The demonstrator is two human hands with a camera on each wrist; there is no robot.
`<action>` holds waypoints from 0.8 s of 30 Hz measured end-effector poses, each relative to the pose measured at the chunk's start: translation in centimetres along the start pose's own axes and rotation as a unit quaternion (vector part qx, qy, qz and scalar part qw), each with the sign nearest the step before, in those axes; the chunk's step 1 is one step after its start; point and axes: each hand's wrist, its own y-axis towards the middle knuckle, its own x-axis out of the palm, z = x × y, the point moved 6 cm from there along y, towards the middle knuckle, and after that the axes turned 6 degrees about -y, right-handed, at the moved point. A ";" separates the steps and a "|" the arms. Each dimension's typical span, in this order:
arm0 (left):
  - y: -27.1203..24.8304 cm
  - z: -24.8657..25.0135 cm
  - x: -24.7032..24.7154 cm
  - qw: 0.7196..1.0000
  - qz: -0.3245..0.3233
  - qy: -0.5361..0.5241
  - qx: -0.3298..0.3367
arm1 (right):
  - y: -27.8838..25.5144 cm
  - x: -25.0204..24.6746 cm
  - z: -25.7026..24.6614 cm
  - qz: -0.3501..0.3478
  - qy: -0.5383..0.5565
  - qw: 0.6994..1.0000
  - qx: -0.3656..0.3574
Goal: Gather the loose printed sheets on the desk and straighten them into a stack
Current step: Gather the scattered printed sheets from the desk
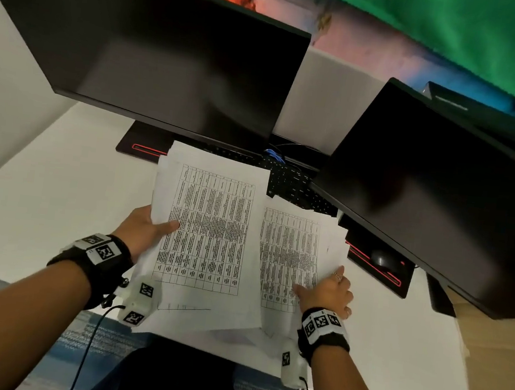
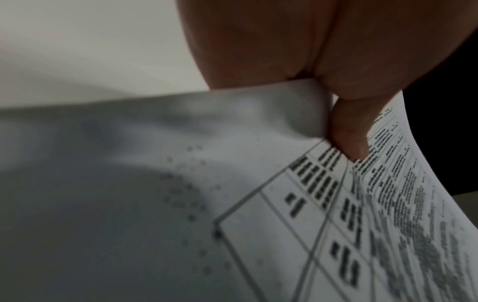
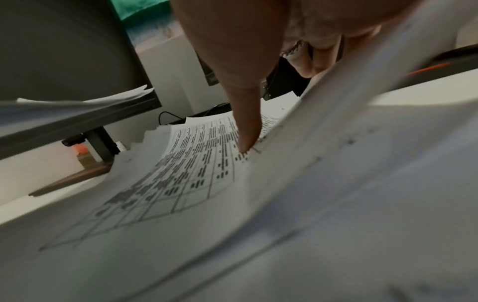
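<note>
At the left side of the desk [image 1: 43,191] the left hand [image 1: 143,230] gripped a bundle of printed sheets [image 1: 210,237] by its left edge, thumb [image 2: 346,132] pressed on top over the printed table and the other fingers underneath. That bundle was raised off the surface and tilted, its far corners reaching over the keyboard [image 1: 286,179] at the back edge. How many sheets it held could not be counted; the staggered edges showed several.

To its right a second batch of sheets [image 1: 294,256] lay fanned towards the desk's right side, partly under the lifted bundle. The right hand [image 1: 329,289] was on its near right corner, thumb [image 3: 245,122] pressing the top page and fingers curled round the edge of the sheets, so it had hold of them. Again several pages, the number unclear. More sheets lay beneath both groups at the near edge.

The step in hand looked like gathering: two groups of paper, one per hand, not yet joined. The next move would probably call for bringing the right batch under or onto the left bundle, then tapping the edges square against the desk; loose pages at the bottom could slip free.

Counted: two hands, two monitors [image 1: 156,54], one keyboard, one mouse [image 1: 383,259] near the right edge.
</note>
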 end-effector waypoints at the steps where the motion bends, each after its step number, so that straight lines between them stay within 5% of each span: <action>1: 0.1 0.1 0.0 1.000 0.002 0.008 0.000 | 0.0 0.3 -0.1 -0.013 0.019 1.000 0.005; 8: 0.4 0.4 -0.6 0.999 0.009 0.036 -0.005 | 0.6 1.0 0.3 -0.077 0.060 0.992 0.084; 19: 1.4 0.2 -2.7 0.998 0.003 0.056 -0.026 | 0.0 0.1 0.3 -0.077 0.189 0.979 0.025; 24: 1.4 -0.5 -2.1 0.994 -0.012 0.103 -0.040 | -4.0 -9.0 -2.5 0.064 0.242 0.962 -0.110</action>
